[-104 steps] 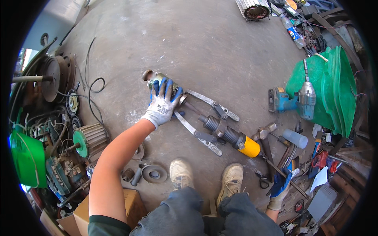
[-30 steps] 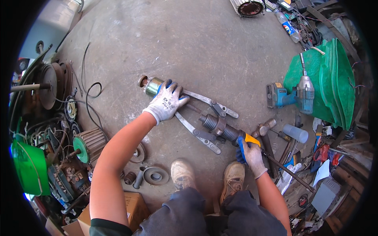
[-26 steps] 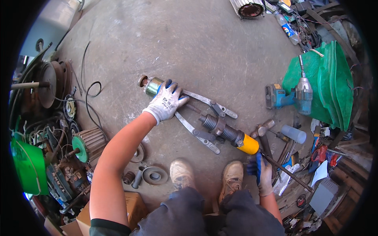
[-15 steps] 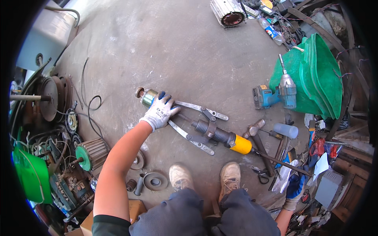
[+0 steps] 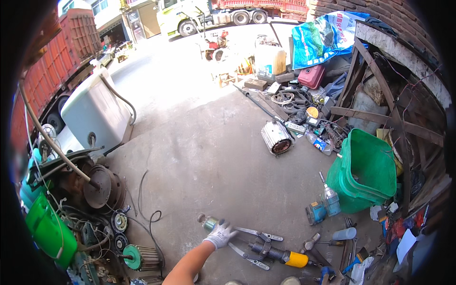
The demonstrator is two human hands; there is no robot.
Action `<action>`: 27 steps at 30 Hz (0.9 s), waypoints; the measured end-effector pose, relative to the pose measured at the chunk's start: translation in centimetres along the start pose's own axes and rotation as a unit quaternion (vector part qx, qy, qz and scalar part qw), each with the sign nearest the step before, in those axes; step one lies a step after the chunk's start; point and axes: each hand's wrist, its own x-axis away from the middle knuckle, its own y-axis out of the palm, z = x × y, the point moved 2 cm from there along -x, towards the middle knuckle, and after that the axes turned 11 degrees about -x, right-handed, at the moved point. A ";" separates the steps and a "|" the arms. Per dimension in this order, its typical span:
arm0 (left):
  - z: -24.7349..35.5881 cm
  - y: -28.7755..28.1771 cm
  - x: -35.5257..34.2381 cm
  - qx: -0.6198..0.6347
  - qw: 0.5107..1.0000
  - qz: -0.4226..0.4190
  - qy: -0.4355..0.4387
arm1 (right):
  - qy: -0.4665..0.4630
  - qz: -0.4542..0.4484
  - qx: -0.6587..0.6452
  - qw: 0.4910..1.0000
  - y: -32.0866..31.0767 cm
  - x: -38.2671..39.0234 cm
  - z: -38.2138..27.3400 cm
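My left hand [image 5: 221,234], in a white-and-blue glove, is closed round the greenish metal cylinder [image 5: 207,222] at the bottom centre. Beside it, two pale jointed puller arms [image 5: 248,258] lie on the floor around a threaded screw [image 5: 262,250], which ends in a yellow cylinder [image 5: 295,259]. My right hand [image 5: 326,274], gloved, shows only in part at the lower edge, by the rod beyond the yellow cylinder; its fingers are too small to read. A hammer [image 5: 311,242], a translucent tube [image 5: 344,233] and a blue cordless impact driver [image 5: 331,199] lie to the right.
Concrete floor [image 5: 204,171] runs out to a bright yard with trucks [image 5: 240,14]. Left are a white tank [image 5: 95,109], wheels, cables and a green-ended motor [image 5: 140,257]. Right are a finned motor housing [image 5: 275,140], a green bucket [image 5: 361,175], scrap and leaning wooden boards [image 5: 380,116].
The view has swung upward to the yard. My left hand has stayed on the cylinder. My right hand left the yellow cylinder, dropped toward the lower right, and now shows near the rod.
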 end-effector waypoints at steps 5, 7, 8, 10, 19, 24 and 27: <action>-0.9 -0.8 2.7 -0.014 0.999 0.036 -0.006 | 0.258 0.126 -0.311 0.906 -9.6 2.4 5.9; -0.9 -1.4 2.5 -0.002 1.000 0.026 0.003 | 0.270 0.180 -0.551 0.768 -10.8 4.9 12.4; -0.9 -0.9 3.1 -0.005 1.000 0.012 0.007 | 0.272 0.194 -0.572 0.749 -10.6 4.6 10.9; -0.3 -0.4 3.9 -0.019 1.000 0.005 0.011 | 0.272 0.224 -0.608 0.712 -10.0 4.0 6.0; 1.0 -3.1 5.2 -0.027 0.999 -0.010 -0.019 | 0.067 0.054 -0.095 0.992 -7.2 3.1 -3.7; 0.3 -3.3 7.5 -0.011 1.000 0.018 -0.008 | 0.333 0.211 -0.487 0.779 -13.4 7.1 10.5; -0.9 -2.6 8.0 0.004 1.000 0.010 -0.007 | 0.276 0.248 -0.504 0.780 -11.3 7.6 11.9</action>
